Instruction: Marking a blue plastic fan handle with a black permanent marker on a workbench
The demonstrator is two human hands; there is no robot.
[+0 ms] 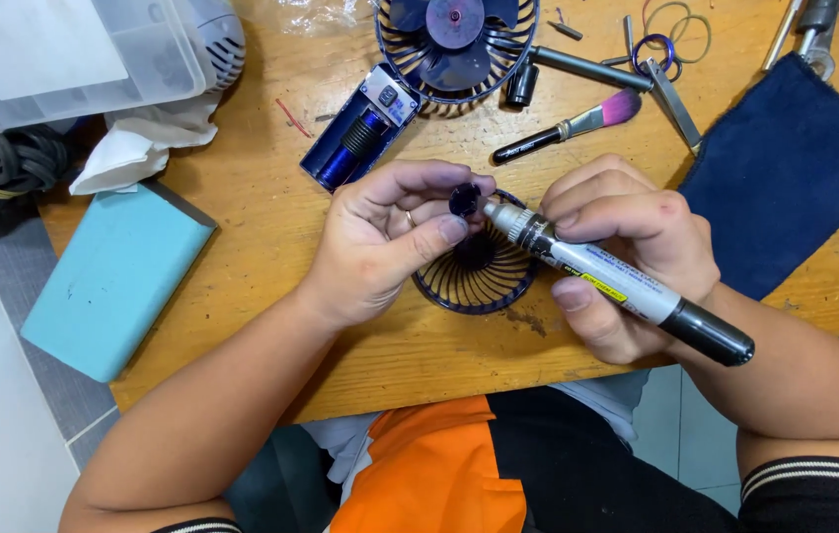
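Wooden workbench (271, 247) fills the view from my head cam. Big stuff first: teal box (114, 281) at the left edge, dark blue cloth (785, 168) at right, clear plastic bin (64, 54) top left. Then the blue fan head (459, 44) with blades at top centre, and the opened blue battery housing (358, 128) just beside it. The loose round fan grille (479, 271) lies flat under my hands. A makeup-type brush (568, 126) with pink bristles sits above it.

My right hand (627, 247) is closed around a grey pen-style applicator (617, 286), fingers wrapped on the barrel, tip aimed left. My left hand (390, 237) pinches a small dark round cap (465, 199) between thumb and fingertips, held above the grille, with the pen tip touching or just beside it; can't tell which.

Risks, as I judge: the cap is tiny and only pinched, so pen pressure could pop it loose to roll off the near table edge. Excess fluid could drip onto the grille.
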